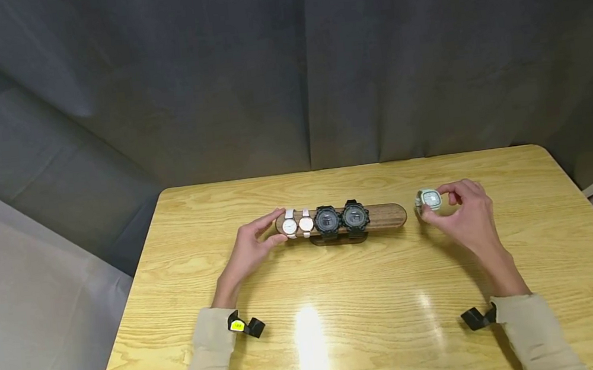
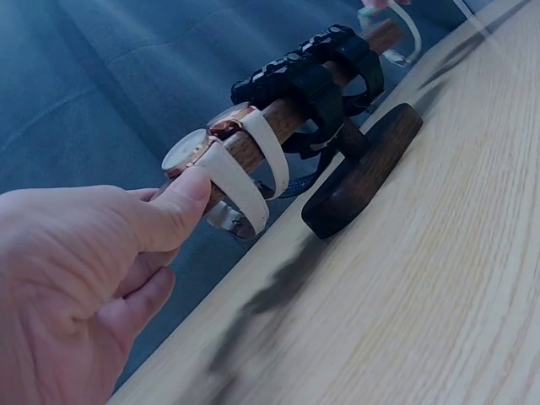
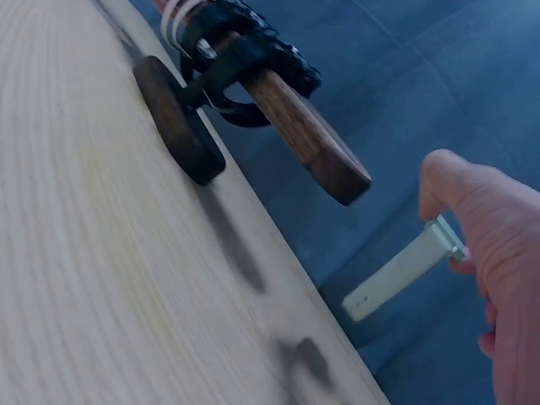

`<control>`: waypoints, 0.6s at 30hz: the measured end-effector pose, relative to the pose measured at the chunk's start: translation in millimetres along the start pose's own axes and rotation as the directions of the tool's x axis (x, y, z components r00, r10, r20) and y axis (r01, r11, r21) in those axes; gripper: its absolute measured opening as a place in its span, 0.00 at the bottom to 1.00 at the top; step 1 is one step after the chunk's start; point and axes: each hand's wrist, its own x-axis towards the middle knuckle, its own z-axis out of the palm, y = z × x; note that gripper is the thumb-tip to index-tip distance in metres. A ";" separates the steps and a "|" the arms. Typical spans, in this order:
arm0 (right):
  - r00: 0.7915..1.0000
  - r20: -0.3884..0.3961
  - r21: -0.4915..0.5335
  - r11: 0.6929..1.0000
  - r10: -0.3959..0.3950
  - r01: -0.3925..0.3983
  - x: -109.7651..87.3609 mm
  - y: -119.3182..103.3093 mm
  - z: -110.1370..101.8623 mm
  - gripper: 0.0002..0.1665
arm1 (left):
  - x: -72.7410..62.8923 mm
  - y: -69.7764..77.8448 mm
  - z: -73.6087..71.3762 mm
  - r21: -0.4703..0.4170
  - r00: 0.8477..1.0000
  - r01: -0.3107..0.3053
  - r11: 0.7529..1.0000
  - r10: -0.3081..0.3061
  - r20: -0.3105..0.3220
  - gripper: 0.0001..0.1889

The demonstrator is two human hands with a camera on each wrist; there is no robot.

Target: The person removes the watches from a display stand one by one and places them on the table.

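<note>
My left hand (image 1: pixel 249 246) grips the left end of a wooden watch stand (image 1: pixel 388 216), thumb in front and fingers behind. Beside that thumb a white-strapped watch (image 2: pixel 187 152) loops over the bar, followed by a second white-strapped watch (image 1: pixel 306 224) with a rose-gold case. Two chunky black watches (image 1: pixel 327 221) sit side by side around the middle. Off the stand's bare right end, my right hand (image 1: pixel 468 216) pinches a pale mint watch (image 1: pixel 430 199) with a squarish case between thumb and fingers. Its strap (image 3: pixel 396 274) hangs down above the table.
The stand's dark oval foot (image 2: pixel 363 177) rests on the light wood table (image 1: pixel 371 297). Dark grey curtain (image 1: pixel 245 94) hangs right behind the table's far edge. Small black devices are strapped on both sleeves (image 1: pixel 211 336).
</note>
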 end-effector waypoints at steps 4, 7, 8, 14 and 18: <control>0.997 0.054 -0.088 0.995 0.056 -0.051 0.6 0.5 -4.1 0.20 | 0.0 -2.3 -0.5 -0.079 1.000 0.026 0.996 -0.026 0.006 0.30; 0.992 0.094 -0.157 0.985 0.083 -0.068 0.6 0.0 -4.7 0.21 | 0.0 -3.0 -0.5 -0.115 1.000 0.030 0.993 -0.029 0.012 0.30; 0.990 0.107 -0.183 0.981 0.091 -0.070 0.4 0.1 -4.5 0.22 | 0.0 -3.2 -0.5 -0.120 1.000 0.030 0.992 -0.029 0.013 0.30; 0.977 0.173 -0.322 0.945 0.122 -0.061 -1.9 -0.1 -1.7 0.26 | 0.5 -3.5 -0.1 -0.137 0.999 0.041 0.990 -0.039 0.019 0.29; 0.979 0.174 -0.354 0.934 0.111 -0.043 -4.1 0.7 0.8 0.27 | 1.6 -4.3 0.3 -0.134 0.999 0.051 0.990 -0.049 0.018 0.30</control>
